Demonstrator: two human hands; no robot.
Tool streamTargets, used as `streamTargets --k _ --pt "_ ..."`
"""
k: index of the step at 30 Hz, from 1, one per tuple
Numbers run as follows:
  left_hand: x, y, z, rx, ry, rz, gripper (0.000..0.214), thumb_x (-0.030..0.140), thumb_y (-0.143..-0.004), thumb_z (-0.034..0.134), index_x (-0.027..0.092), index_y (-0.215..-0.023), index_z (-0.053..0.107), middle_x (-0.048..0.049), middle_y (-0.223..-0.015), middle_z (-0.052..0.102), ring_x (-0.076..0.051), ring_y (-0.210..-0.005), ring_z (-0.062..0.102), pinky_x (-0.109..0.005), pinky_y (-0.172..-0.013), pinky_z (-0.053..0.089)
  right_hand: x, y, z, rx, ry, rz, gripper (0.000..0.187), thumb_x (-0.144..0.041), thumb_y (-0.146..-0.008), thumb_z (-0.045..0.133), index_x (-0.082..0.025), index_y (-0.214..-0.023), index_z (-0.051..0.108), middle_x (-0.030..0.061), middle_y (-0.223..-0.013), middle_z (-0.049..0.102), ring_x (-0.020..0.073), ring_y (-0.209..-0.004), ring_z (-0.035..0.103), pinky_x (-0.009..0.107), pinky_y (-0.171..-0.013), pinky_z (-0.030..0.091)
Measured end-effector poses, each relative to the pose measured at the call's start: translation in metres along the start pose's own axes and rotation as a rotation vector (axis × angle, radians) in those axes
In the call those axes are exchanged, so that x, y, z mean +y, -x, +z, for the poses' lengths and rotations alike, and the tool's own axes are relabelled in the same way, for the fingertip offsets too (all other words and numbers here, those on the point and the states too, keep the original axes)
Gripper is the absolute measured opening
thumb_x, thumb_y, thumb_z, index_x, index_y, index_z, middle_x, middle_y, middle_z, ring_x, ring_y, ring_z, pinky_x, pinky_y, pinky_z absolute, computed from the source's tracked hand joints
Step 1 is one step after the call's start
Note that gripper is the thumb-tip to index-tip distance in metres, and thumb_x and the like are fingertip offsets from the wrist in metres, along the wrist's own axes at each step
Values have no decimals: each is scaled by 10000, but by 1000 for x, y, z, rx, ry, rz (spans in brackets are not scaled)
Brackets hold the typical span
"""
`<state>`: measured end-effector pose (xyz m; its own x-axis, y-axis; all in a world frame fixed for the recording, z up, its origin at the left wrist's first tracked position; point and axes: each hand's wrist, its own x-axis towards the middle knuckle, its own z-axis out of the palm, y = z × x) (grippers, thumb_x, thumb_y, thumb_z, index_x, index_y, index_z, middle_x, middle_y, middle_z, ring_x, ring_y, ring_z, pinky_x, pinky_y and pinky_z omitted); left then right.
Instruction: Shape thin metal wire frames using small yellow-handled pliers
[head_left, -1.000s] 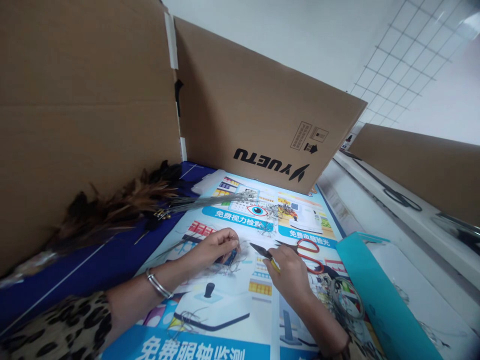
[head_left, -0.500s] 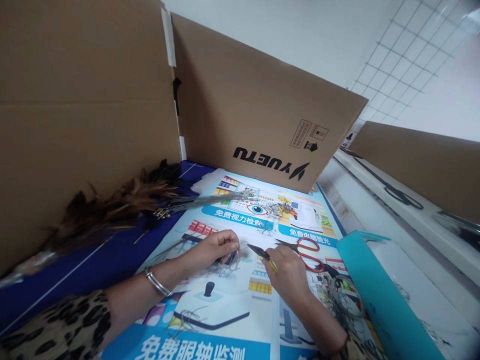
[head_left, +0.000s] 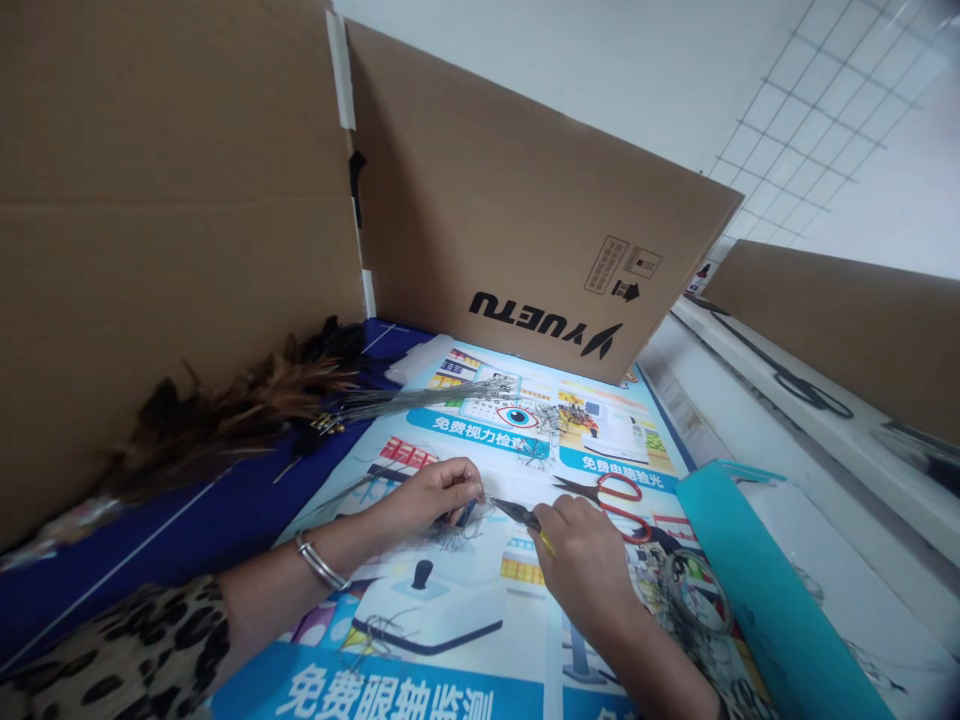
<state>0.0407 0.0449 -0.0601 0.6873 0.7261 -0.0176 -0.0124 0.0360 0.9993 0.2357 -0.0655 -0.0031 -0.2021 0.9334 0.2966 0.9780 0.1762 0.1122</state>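
Note:
My left hand (head_left: 433, 493) rests on a printed poster (head_left: 480, 620) and pinches a small dark piece with thin wires (head_left: 463, 517) at its fingertips. A silver bangle circles that wrist. My right hand (head_left: 581, 548) is closed round thin-nosed pliers (head_left: 517, 514) with a yellow grip. The pliers' dark tip points left and meets the wires at the left fingertips. Red-handled scissors (head_left: 611, 495) lie on the poster just behind my right hand.
Brown feathers (head_left: 247, 405) and a bundle of straight wires (head_left: 427, 397) lie at the left. Cardboard panels (head_left: 517, 220) wall the back and left. A teal tray (head_left: 757, 590) sits at the right, with coiled wire loops (head_left: 694, 590) beside it.
My right hand has moved the pliers leftward, so their tip now reaches the wires at my left fingertips. The left hand has stayed almost in place.

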Motion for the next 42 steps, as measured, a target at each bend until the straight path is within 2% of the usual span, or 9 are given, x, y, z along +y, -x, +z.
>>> streamTargets --k 24,34,42 --pt "4 1 2 11 -39 39 198 351 -809 493 158 -807 541 39 -542 487 -92 -491 408 -217 -512 299 -1 0 1 -35 -62 22 64 -265 -800 548 -229 -834 588 21 -775 566 175 -734 479 281 -622 285" --pt "7 2 3 15 -61 21 186 335 -813 492 156 -807 546 41 -538 489 -89 -488 412 -217 -511 303 -4 2 2 -77 -89 20 61 -246 -795 549 -240 -845 582 12 -784 564 173 -741 481 276 -625 290" --pt "6 1 3 41 -79 28 188 331 -812 488 149 -811 539 43 -543 484 -87 -496 407 -212 -515 305 -3 0 -5 -140 -142 37 107 -270 -809 521 -249 -886 593 9 -808 576 167 -774 505 255 -650 324"
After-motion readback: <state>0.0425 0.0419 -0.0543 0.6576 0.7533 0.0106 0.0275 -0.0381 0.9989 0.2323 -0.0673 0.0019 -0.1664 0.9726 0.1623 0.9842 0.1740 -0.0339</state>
